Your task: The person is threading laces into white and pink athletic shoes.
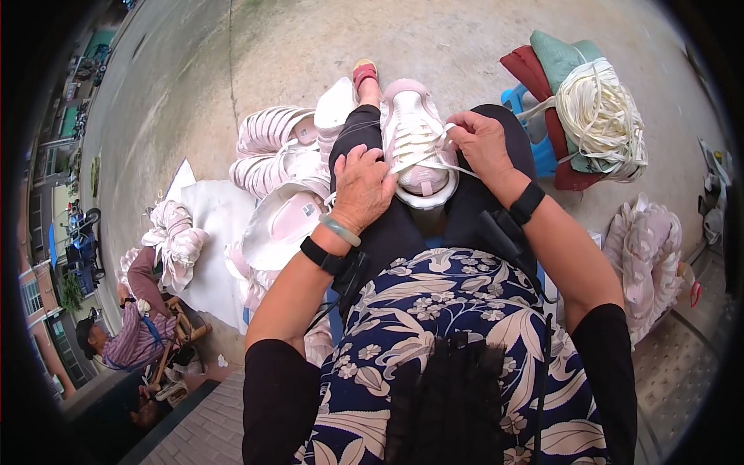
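Observation:
A white and pale pink sneaker [405, 116] sits between my thighs, toe pointing away from me. Its cream shoelace [425, 164] criss-crosses the eyelets, and one length runs across the tongue near the collar. My left hand [362, 188] is at the shoe's left side, its fingers bent and closed where the lace reaches the edge; the fingertips are partly hidden. At the right side, my right hand [482, 145] pinches a loop of the lace between thumb and forefinger, just off the upper.
Several pink-and-white shoes [275, 155] are stacked at my left. A bundle of cream laces [601, 112] lies on cloth over a blue stool [540, 155] at right. More tied shoes [643, 260] stand near my right elbow. A person [139, 325] sits at far left.

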A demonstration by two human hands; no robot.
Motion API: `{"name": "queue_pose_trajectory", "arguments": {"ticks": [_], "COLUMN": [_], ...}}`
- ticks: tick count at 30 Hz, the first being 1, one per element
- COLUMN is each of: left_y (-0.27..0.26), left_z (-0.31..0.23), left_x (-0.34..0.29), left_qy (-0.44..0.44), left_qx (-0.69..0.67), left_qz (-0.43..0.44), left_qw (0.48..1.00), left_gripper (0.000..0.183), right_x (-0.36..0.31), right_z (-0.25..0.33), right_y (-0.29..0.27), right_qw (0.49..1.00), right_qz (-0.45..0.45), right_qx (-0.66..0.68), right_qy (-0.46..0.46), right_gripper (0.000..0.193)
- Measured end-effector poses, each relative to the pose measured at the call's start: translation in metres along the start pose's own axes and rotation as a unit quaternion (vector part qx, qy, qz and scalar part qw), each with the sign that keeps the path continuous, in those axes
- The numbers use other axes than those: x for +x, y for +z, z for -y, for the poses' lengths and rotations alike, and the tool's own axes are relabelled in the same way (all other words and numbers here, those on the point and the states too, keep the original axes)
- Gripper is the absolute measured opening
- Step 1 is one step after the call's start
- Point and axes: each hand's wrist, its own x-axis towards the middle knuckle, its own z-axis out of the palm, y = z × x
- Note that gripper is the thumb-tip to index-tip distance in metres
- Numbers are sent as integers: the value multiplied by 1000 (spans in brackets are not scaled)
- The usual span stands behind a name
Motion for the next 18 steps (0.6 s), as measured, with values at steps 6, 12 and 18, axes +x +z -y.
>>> {"name": "queue_pose_trajectory", "arguments": {"ticks": [6, 12, 18], "left_y": [-2, -8, -17], "left_z": [0, -1, -9], "left_x": [3, 9, 10], "left_qy": [0, -17, -17], "left_qx": [-13, -86, -142], "left_qz": [2, -23, -31], "left_qw": [1000, 996, 989], "left_gripper": [18, 16, 15], "right_x": [2, -5, -8], "right_z": [8, 8, -5], "right_y": [-14, -11, -5], "right_qw": [970, 990, 984], "right_qz": [203, 139, 129], "right_qx": [88, -2, -109], "right_qy": [101, -36, -63], "right_gripper": [21, 20, 20]}}
